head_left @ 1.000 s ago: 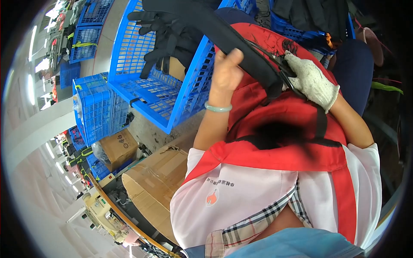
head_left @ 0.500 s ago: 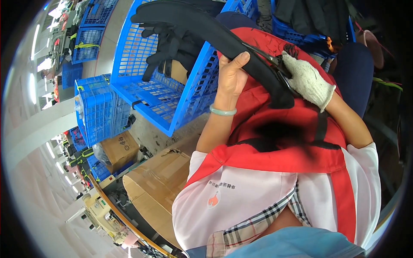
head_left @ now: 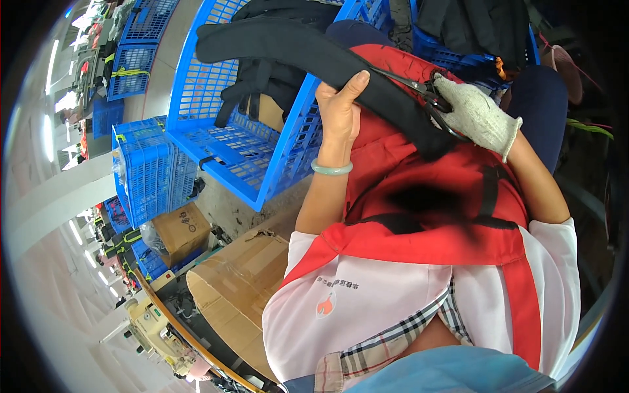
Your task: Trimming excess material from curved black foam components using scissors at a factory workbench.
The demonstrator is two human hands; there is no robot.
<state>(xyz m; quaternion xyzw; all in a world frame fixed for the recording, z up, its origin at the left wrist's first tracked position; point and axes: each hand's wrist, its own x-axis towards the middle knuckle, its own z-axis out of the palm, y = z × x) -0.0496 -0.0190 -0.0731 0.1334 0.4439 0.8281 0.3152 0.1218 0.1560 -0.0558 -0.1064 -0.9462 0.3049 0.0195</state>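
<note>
A long, curved black padded strap (head_left: pixel 301 56) slants over my lap, from above the blue crate down toward my waist. My left hand (head_left: pixel 341 118), bare and with a pale bangle at the wrist, grips it near the middle with the thumb on top. In my white-gloved right hand (head_left: pixel 481 118) is a pair of scissors (head_left: pixel 414 84), its loops around my fingers. The blades point up and left along the strap's right edge; whether they touch the fabric I cannot tell. Beneath lies my red apron (head_left: pixel 386 173), dotted with dark scraps.
A blue plastic crate (head_left: pixel 229 154) stands at my left with several black fabric pieces (head_left: pixel 262 85) inside. Another crate at the upper right holds black pieces (head_left: pixel 475 29). Stacked blue crates (head_left: pixel 154 167), a cardboard box (head_left: pixel 177 229) and a large cardboard sheet (head_left: pixel 242 281) lie further left.
My left hand has shifted slightly left and down along with the strap, which now lies flatter to view. The scissors and gloved hand have moved a little right and down.
</note>
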